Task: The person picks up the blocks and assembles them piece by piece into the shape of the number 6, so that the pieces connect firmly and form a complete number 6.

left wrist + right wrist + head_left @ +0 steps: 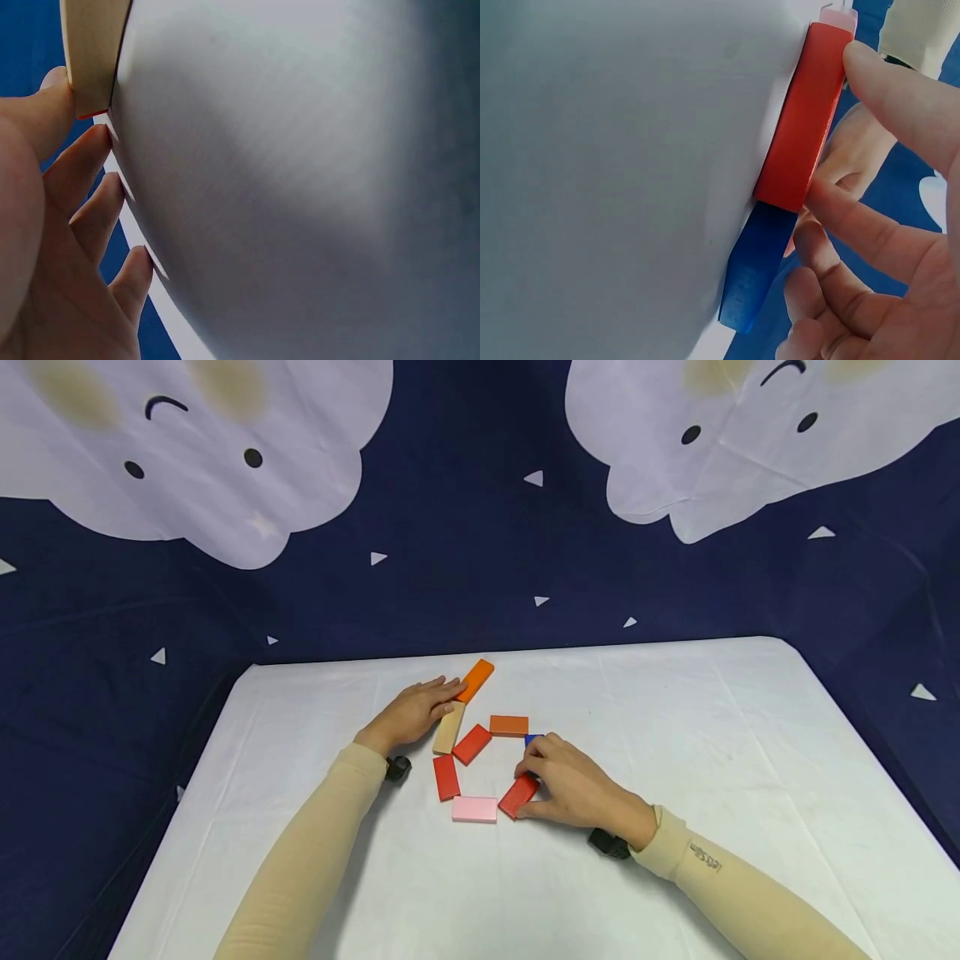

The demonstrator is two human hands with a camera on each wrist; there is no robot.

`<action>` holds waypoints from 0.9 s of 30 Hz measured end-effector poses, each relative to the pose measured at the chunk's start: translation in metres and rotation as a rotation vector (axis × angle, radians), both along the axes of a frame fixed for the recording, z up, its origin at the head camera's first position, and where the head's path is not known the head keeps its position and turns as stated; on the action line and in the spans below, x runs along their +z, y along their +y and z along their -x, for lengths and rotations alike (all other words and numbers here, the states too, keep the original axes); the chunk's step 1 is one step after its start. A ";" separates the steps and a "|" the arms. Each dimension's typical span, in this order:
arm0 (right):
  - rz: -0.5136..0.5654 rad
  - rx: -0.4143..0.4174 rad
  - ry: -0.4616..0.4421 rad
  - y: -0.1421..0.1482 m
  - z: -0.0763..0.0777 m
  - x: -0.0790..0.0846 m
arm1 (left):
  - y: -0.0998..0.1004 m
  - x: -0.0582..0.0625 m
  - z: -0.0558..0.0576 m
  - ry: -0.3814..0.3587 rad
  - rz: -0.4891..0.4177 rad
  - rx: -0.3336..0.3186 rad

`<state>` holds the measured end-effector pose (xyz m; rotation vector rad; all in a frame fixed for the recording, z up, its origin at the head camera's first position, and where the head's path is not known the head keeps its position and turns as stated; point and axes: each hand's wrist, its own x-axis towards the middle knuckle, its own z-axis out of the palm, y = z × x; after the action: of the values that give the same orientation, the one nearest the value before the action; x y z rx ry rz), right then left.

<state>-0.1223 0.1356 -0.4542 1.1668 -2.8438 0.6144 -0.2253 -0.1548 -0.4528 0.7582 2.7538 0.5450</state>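
On the white tabletop, my right hand [573,787] pinches a red block [519,795] between thumb and fingers. That block's far end meets a blue block [757,262], which the hand partly hides in the head view. A pink block [475,810] lies at its near end. My left hand [411,714] has its fingers stretched out beside a plain wooden block [450,729] and an orange block [477,677]. The thumb touches the wooden block, and the fingertips reach the orange one.
Another red block [446,777], a further red block [472,744] and a dark orange block [509,726] continue the ring between the hands. White cloth [637,902] covers the table. Behind it hangs a dark blue curtain [465,585] with cloud prints.
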 end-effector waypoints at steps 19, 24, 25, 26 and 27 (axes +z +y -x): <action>0.036 -0.071 -0.045 0.005 0.001 0.007 | 0.000 -0.004 0.001 -0.011 0.002 0.010; 0.086 -0.133 -0.070 0.018 0.007 0.009 | 0.000 -0.006 0.001 0.001 0.004 0.002; 0.096 -0.146 -0.076 0.021 0.008 0.009 | 0.000 -0.006 0.001 0.008 0.003 -0.002; 0.106 -0.157 -0.084 0.025 0.009 0.009 | 0.000 -0.007 0.001 0.014 0.002 -0.006; 0.114 -0.169 -0.091 0.028 0.010 0.010 | 0.000 -0.007 0.000 0.019 0.001 -0.009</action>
<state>-0.1319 0.1634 -0.4446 0.8932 -2.8962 0.8263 -0.2256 -0.1553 -0.4601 0.7785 2.7665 0.5369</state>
